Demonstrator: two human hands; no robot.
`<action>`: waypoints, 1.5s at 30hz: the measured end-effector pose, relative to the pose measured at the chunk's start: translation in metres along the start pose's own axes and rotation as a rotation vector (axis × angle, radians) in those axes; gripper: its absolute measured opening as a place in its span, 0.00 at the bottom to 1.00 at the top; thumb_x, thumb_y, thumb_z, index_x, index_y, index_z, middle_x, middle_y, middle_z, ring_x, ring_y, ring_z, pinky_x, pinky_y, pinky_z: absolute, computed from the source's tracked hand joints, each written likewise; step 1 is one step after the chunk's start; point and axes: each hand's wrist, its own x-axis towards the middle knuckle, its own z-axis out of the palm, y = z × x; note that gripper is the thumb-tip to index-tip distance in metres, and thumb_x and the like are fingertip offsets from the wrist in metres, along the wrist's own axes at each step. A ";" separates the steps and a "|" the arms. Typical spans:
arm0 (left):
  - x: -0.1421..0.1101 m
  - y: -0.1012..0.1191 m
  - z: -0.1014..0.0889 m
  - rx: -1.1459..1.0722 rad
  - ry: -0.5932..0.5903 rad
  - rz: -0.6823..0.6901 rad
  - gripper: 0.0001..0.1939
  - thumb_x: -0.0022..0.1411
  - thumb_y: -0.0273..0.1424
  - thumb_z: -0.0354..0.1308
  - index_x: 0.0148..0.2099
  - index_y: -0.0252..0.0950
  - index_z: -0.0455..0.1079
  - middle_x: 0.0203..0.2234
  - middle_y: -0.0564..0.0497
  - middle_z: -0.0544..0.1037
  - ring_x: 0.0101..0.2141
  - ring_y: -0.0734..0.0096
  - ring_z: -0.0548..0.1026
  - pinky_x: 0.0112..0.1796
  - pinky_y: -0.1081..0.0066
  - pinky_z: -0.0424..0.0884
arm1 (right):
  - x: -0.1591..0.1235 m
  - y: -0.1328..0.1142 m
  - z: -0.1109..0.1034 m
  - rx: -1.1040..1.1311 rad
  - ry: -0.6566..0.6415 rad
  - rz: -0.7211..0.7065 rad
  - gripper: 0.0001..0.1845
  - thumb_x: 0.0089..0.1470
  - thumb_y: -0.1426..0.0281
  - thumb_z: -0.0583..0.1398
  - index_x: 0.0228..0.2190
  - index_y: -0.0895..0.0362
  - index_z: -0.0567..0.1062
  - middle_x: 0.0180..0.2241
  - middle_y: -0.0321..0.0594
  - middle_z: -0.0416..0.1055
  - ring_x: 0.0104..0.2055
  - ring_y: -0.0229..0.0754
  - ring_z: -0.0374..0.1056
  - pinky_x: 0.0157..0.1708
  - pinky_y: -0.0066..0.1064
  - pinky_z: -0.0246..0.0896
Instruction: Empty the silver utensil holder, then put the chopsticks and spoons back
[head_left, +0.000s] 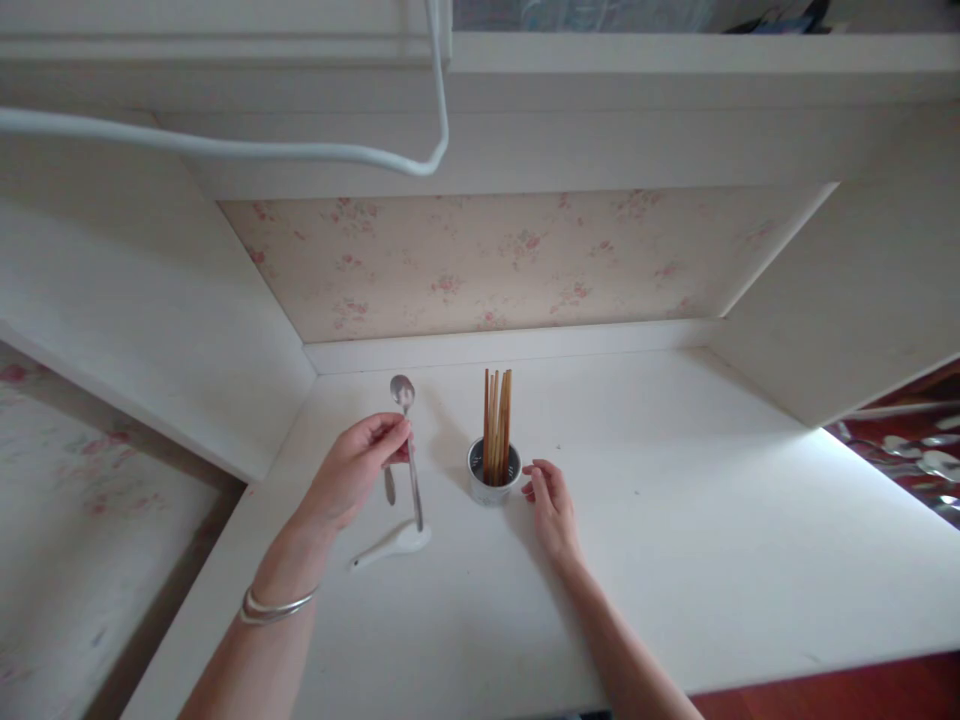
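My left hand (pixel 358 462) is closed in a pinch on the handle of a metal spoon (pixel 407 430), held upright with its bowl at the top. A second metal utensil (pixel 389 484) hangs or lies just under the same hand. Below it a white ceramic spoon (pixel 391 546) lies on the white desk (pixel 675 540). My right hand (pixel 551 500) rests on the desk with fingers loosely stretched, just right of a small round holder (pixel 493 478) that has several wooden chopsticks (pixel 496 422) standing in it.
The desk sits in a white alcove with floral wallpaper (pixel 487 265) at the back and side panels left and right. A white cable (pixel 225 148) loops overhead. Several metal spoons (pixel 922 460) lie on a red surface at the far right.
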 end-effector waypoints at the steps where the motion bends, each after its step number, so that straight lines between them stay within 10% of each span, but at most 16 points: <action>1: 0.005 0.005 0.008 -0.084 0.007 0.002 0.14 0.56 0.40 0.59 0.35 0.32 0.69 0.27 0.53 0.72 0.30 0.74 0.72 0.35 0.71 0.71 | 0.000 0.000 0.000 -0.001 -0.004 -0.001 0.19 0.59 0.55 0.51 0.45 0.55 0.67 0.39 0.41 0.72 0.33 0.41 0.67 0.36 0.34 0.65; 13: 0.047 -0.042 0.081 0.139 0.111 0.054 0.14 0.55 0.41 0.57 0.31 0.35 0.73 0.24 0.52 0.76 0.29 0.69 0.75 0.35 0.69 0.71 | 0.004 0.001 -0.002 0.014 0.023 0.005 0.20 0.58 0.54 0.51 0.44 0.55 0.68 0.38 0.41 0.73 0.29 0.38 0.66 0.32 0.32 0.64; 32: 0.033 -0.067 0.088 0.491 0.115 0.203 0.13 0.58 0.40 0.55 0.35 0.37 0.76 0.31 0.51 0.79 0.29 0.71 0.73 0.34 0.71 0.66 | 0.005 0.006 0.001 -0.030 0.029 0.010 0.21 0.57 0.53 0.52 0.42 0.55 0.70 0.34 0.41 0.73 0.28 0.39 0.67 0.31 0.32 0.65; 45: 0.010 -0.080 0.088 0.217 0.014 0.080 0.21 0.61 0.44 0.53 0.51 0.37 0.72 0.42 0.47 0.75 0.39 0.67 0.72 0.41 0.69 0.67 | 0.001 0.005 0.000 -0.001 0.018 0.010 0.19 0.57 0.54 0.52 0.42 0.54 0.69 0.36 0.40 0.72 0.29 0.39 0.66 0.32 0.32 0.65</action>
